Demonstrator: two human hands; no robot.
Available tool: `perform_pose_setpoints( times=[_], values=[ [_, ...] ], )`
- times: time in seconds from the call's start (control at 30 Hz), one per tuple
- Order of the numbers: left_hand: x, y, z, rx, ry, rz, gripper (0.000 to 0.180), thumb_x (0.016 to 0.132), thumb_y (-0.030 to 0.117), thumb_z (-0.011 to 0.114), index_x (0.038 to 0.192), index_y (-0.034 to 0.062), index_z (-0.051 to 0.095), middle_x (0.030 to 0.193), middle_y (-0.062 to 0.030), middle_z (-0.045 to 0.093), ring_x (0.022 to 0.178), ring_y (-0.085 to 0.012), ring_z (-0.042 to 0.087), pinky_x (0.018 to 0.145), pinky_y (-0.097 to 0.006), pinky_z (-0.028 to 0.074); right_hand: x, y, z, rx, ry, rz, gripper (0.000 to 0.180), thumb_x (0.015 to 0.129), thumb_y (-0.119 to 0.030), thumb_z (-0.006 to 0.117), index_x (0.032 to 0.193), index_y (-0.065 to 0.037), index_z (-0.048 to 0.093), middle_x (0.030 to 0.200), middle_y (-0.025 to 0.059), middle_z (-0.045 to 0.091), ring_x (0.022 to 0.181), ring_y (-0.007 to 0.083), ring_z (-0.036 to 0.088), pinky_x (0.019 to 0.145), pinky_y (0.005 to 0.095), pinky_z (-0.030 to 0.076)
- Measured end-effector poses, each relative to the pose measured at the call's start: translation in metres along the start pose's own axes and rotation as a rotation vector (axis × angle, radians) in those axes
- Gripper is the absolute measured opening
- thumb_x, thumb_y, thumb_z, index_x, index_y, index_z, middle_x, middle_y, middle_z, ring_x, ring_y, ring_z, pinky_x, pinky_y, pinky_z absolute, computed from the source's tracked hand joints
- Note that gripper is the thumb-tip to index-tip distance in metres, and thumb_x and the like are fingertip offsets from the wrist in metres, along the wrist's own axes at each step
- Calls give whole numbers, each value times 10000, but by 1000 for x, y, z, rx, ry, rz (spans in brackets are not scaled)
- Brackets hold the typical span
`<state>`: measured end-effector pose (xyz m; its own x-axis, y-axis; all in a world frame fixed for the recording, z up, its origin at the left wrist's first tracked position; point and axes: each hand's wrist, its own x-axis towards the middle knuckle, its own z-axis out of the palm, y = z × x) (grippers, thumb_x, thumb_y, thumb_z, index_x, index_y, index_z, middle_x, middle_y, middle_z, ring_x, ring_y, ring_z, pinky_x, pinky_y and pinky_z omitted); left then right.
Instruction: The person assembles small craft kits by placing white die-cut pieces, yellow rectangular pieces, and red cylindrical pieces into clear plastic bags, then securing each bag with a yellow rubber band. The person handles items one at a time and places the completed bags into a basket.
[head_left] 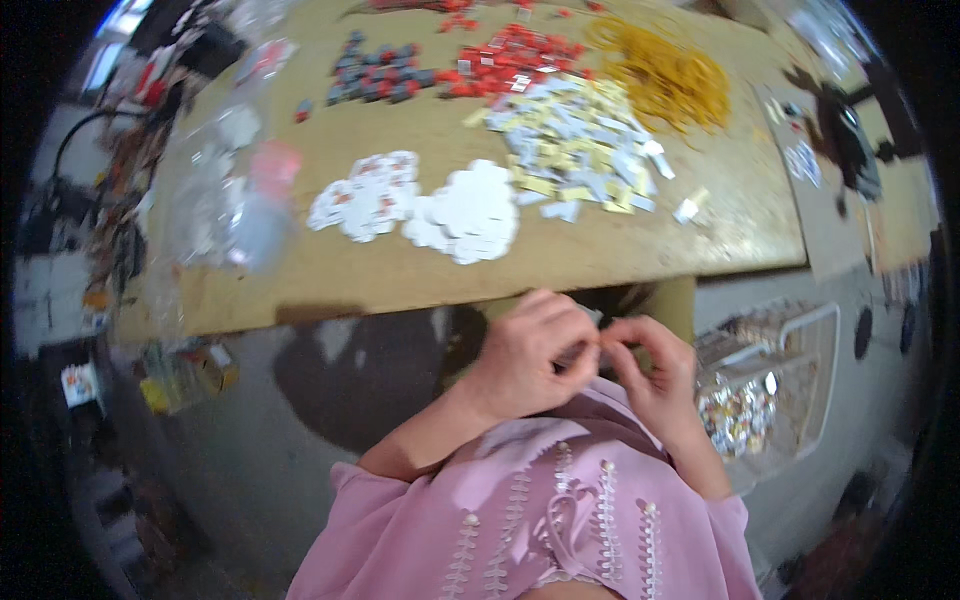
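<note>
While both hands are meeting just below the near edge of the wooden tabletop [620,262], the left hand [528,358] is curling shut with its fingers [560,325] folded inward, and the right hand [655,370] is pinching with its fingertips [612,338] pressed toward the left hand's knuckles. Something small and pale [592,318] is showing between the two hands, touching both, but it is too blurred to tell what it is or which hand is really gripping it.

Beyond the hands, on the tabletop, a heap of white round-edged pieces [465,212] is lying nearest, with a second heap of white pieces marked with red [365,195] lying just to its left. Farther from the hands and a little to the right, a mixed pile of yellow and white tags [575,145] is spreading out, and past it a pile of red pieces [510,60] and a pile of dark grey pieces [375,75] are lying. Well beyond the right hand, a tangle of yellow rubber bands [665,70] is sitting. Clear plastic bags [225,200] are lying far off to the left of the left hand.

Just to the right of the right hand, lower than the tabletop, a white wire basket [800,370] is holding small glinting packets [738,410]. Pink sleeves [540,520] are covering the forearms nearest the camera.
</note>
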<state>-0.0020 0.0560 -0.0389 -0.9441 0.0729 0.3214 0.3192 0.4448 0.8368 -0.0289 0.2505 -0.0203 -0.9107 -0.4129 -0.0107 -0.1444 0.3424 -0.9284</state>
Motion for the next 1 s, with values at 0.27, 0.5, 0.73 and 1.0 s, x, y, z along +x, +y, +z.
perform_pose_setpoints(
  times=[0.27, 0.5, 0.73, 1.0],
  values=[
    [-15, -2, -41, 116, 85, 2, 125, 768, 3, 768, 813, 78, 679, 836, -80, 684, 797, -294, 673, 725, -391, 549, -10, 63, -60, 498, 162, 117, 19, 1039, -11, 616, 1044, -11, 634, 1177, 178, 756, 1156, 287, 714, 1102, 441, 508],
    [-43, -76, -181, 1094, 445, -279, 565, 872, 181, 834, 1370, 13, 630, 1350, -209, 674, 1198, -407, 647, 1024, -497, 520, -91, 209, -231, 51, 317, 330, 115, 1092, -102, 614, 1174, -24, 635, 1082, 56, 657, 918, 140, 640, 780, 336, 584],
    [-70, -107, -199, 1084, 413, -242, 319, 896, 115, 810, 1194, 35, 727, 1217, -146, 736, 1130, -361, 679, 986, -445, 543, -194, 274, -299, -1149, 58, 752, 303, 1078, -219, 514, 1156, -5, 715, 1090, 318, 720, 1020, 518, 689, 835, 591, 545],
    [-71, -83, -177, 967, 536, -31, 191, 853, 21, 813, 1011, 94, 733, 1077, -76, 755, 991, -296, 712, 885, -433, 551, -44, 135, -115, -682, 125, 172, 145, 914, 25, 670, 1038, 12, 744, 903, 214, 749, 834, 326, 734, 772, 413, 563]
  ],
)
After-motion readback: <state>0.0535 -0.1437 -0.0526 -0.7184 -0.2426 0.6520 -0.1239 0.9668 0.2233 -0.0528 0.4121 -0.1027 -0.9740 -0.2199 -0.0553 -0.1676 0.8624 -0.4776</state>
